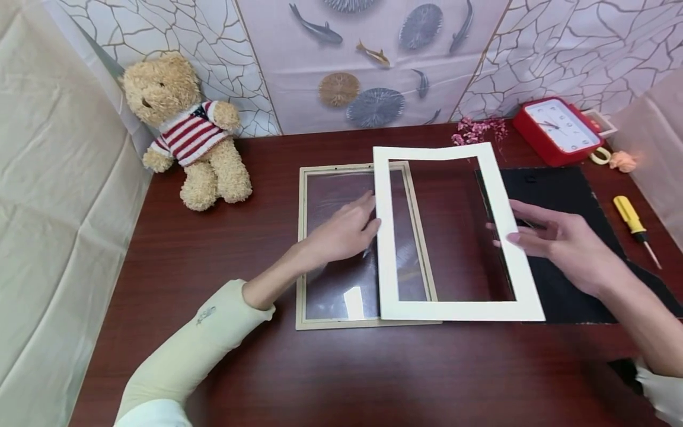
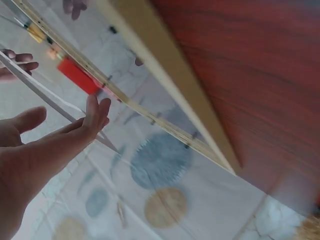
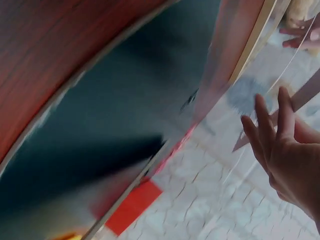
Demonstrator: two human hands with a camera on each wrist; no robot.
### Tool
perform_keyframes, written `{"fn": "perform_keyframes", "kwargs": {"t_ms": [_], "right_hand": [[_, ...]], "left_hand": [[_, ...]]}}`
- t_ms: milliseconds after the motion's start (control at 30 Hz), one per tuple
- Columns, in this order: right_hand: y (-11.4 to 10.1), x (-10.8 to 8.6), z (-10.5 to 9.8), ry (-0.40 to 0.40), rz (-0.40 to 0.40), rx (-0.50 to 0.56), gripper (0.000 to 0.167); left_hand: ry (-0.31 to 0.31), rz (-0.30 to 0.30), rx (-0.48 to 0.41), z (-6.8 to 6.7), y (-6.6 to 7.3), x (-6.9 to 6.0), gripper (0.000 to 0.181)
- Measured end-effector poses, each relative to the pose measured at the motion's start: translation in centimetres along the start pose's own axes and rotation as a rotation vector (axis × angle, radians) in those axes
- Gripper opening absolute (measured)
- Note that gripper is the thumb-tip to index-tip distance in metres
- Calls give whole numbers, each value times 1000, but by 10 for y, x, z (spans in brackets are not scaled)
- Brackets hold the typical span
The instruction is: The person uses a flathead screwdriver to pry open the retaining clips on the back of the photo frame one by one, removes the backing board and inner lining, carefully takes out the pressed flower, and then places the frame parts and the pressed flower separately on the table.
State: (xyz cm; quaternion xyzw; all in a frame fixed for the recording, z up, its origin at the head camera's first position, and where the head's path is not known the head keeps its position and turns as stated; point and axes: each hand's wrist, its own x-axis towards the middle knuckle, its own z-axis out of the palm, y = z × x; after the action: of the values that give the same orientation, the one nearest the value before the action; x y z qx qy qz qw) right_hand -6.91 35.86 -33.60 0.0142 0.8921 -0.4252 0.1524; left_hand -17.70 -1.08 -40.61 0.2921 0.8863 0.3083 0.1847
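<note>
A white rectangular mat border (image 1: 459,310) is held above the table, its lower left part overlapping a pale wooden picture frame (image 1: 302,255) in the head view. My right hand (image 1: 571,246) pinches the mat's right side, thumb on the near face and fingers behind. At the mat's left edge is my left hand (image 1: 344,231), fingers extended and thumb apart; whether it touches the edge I cannot tell. The frame lies flat with a clear, reflective pane (image 1: 341,196) inside it. In the left wrist view the hand (image 2: 55,145) shows straight fingers beside the mat's edge.
A black backing board (image 1: 565,196) lies under and beyond my right hand. Further right are a yellow-handled screwdriver (image 1: 629,216) and a red clock (image 1: 560,130). Pink dried flowers (image 1: 477,130) lie at the back; a teddy bear (image 1: 187,130) sits at the back left.
</note>
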Motion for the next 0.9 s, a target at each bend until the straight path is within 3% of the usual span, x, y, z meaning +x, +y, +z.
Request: {"fn": "perform_keyframes", "kwargs": {"t_ms": [133,233,333,467,600,733,900], "right_hand": [[10,-4,-16,24,67,-113,72],[17,-3,-26,14,148,-201,77],[24,-1,-35,-24,233,-254,85],[35,-1,-41,-55,298,-270,90],[44,-3,-41,-35,320,-289,89],[48,-2,-39,-29,320,-299,90],[50,4,-37,-50,313,-292,92]], "left_hand": [[-103,-6,18,-6,36,5,65],[-182,-29,99,-13,66,7,60],[-211,-25,197,-6,80,16,57],[-224,-40,276,10,92,30,55],[-228,-50,339,26,98,40,54],[-230,-62,394,36,98,43,60],[-194,-34,488,44,98,42,52]]}}
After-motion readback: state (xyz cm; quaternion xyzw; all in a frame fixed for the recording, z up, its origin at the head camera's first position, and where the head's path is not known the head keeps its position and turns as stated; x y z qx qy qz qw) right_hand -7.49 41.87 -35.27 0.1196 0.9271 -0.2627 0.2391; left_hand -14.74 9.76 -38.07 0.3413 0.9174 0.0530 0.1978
